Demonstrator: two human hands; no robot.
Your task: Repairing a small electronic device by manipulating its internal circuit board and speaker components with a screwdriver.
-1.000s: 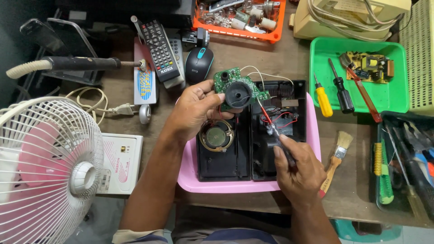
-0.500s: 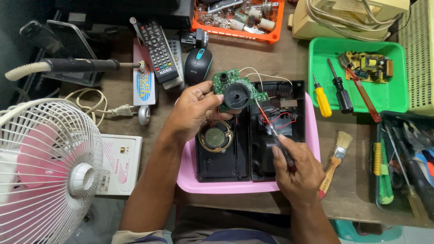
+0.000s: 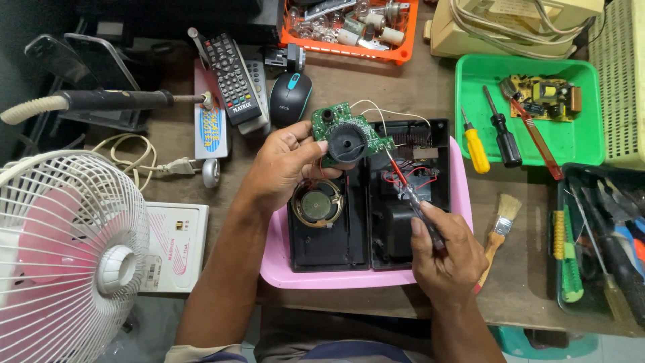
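Gripping slim red-shafted screwdriver (image 3: 408, 190) in my right hand (image 3: 449, 254), long axis diagonal, tip up-left toward green circuit board (image 3: 349, 136) pinched by my left hand (image 3: 285, 165) over open black plastic casing (image 3: 369, 202).

Two screwdrivers (image 3: 476, 149) (image 3: 504, 138) in the green tray (image 3: 578, 144); two remotes (image 3: 232, 77) (image 3: 255, 84) — one fan (image 3: 67, 249).

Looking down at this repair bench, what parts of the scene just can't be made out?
Head view only:
- The tool's handle is buried in the right hand; only the red-shafted screwdriver shaft shows.
- The green circuit board has its left edge covered by the left hand.
- The parts in the orange tray are too small and cut by the top edge.
- The white fan runs off the left edge.
- The tools in the dark tray are cut off at the right.
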